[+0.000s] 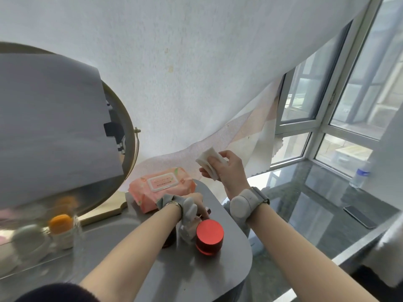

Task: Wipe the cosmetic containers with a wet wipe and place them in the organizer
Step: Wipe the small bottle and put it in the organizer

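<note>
one red jar (209, 237) near table edge (248, 247), right hand (226, 165) holding wipe (208, 163)

The wet wipe (209, 163) pinched in the right hand (229, 168) is plain white. Just beside the left hand (194, 205), the jar (209, 237) has a glossy red lid, and the wipes pack (162, 189) beyond it is salmon pink with a white flap. Both hands sit over a matte grey table (218, 280). Far left of the left hand, an orange-capped bottle (62, 231) blurs.
</note>
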{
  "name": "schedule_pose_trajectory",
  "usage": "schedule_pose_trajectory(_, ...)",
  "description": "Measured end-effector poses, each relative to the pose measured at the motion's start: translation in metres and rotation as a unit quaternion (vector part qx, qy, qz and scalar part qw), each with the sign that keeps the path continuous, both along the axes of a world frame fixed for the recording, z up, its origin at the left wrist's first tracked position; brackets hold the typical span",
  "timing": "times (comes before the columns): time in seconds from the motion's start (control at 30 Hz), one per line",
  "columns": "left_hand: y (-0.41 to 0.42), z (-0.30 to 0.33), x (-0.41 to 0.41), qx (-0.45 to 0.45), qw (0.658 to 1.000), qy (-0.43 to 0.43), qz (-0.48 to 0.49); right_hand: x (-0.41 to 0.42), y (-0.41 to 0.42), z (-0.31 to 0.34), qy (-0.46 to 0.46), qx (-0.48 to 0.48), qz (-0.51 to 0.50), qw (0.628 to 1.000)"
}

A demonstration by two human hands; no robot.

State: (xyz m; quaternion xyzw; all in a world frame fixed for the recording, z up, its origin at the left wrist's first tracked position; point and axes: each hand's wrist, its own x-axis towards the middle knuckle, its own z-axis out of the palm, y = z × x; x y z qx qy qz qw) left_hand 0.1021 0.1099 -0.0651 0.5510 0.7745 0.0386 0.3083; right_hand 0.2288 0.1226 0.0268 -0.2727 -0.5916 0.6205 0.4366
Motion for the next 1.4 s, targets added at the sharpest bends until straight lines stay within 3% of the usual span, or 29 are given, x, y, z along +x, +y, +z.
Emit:
schedule_pose_trajectory(0.1,-0.005,0.01,-0.004,0.037,0.999,0.005,0.028,-0.005,0.001,0.002,0.009,-0.005,0.004,1.0)
schedule_pose_trajectory(0.2,-0.017,0.018,-0.02,0.164,0.982,-0.033,0.085,-0.014,-0.002,0.008,0.018,-0.006,0.022,1.0)
schedule_pose_trajectory(0.27,-0.028,0.025,-0.03,0.259,0.945,-0.099,0.171,-0.023,-0.009,0.012,0.017,0.002,0.044,0.999)
schedule_pose_trajectory(0.4,-0.047,0.054,-0.052,0.377,0.864,-0.143,0.303,-0.04,-0.019,0.017,-0.016,0.053,0.022,0.998)
schedule_pose_trajectory(0.5,-0.074,0.089,-0.071,0.433,0.812,-0.22,0.323,-0.052,-0.031,0.022,-0.021,0.082,0.004,0.996)
schedule_pose_trajectory(0.67,-0.127,0.137,-0.09,0.519,0.726,-0.301,0.335,-0.076,-0.064,0.023,0.013,0.038,0.136,0.99)
schedule_pose_trajectory(0.8,-0.176,0.159,-0.096,0.547,0.702,-0.274,0.364,-0.103,-0.103,0.025,0.033,0.012,0.211,0.977)
schedule_pose_trajectory(0.93,-0.223,0.168,-0.101,0.568,0.703,-0.226,0.363,-0.125,-0.144,0.036,0.075,-0.059,0.289,0.952)
schedule_pose_trajectory(1.2,-0.271,0.18,-0.089,0.595,0.686,-0.224,0.354,-0.154,-0.21,0.035,0.116,0.04,0.168,0.978)
schedule_pose_trajectory(1.4,-0.293,0.184,-0.094,0.611,0.634,-0.319,0.351,-0.151,-0.212,0.036,0.156,-0.003,0.168,0.973)
